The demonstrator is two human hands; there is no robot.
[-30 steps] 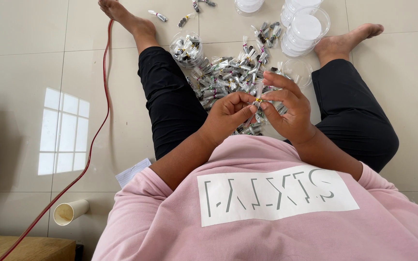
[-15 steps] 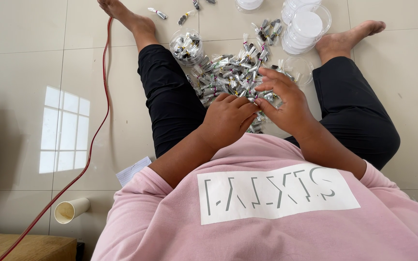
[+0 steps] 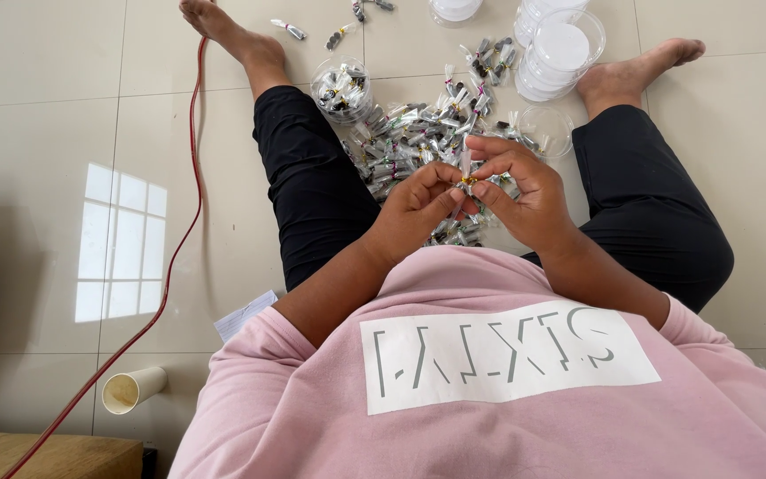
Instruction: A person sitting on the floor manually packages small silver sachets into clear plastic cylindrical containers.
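1. Far left, on the floor [image 3: 37, 133]: a red cable [image 3: 190, 222], a paper cup [image 3: 133, 389] lying on its side and a white slip of paper [image 3: 246, 315] – none touched
2. Left hand [image 3: 414, 213]: fingers pressed together on the lower end of a small clear packet [image 3: 466, 168], at a gold twist tie [image 3: 469, 181]
3. The packet is held upright between both hands, above the pile of packets [image 3: 418, 146] lying on the floor between the legs
4. Right hand [image 3: 525, 191]: fingers pinched on the same tie from the other side
5. Handling, as judged: very light, thin soft film, slippery and easily crushed; contents too small to tell. Best gripped at the gathered neck by the tie, not on the film body
6. Right: an open clear tub [image 3: 547, 131] and stacked white-lidded tubs [image 3: 560, 49]; a filled tub [image 3: 341, 89] is seen left of the pile
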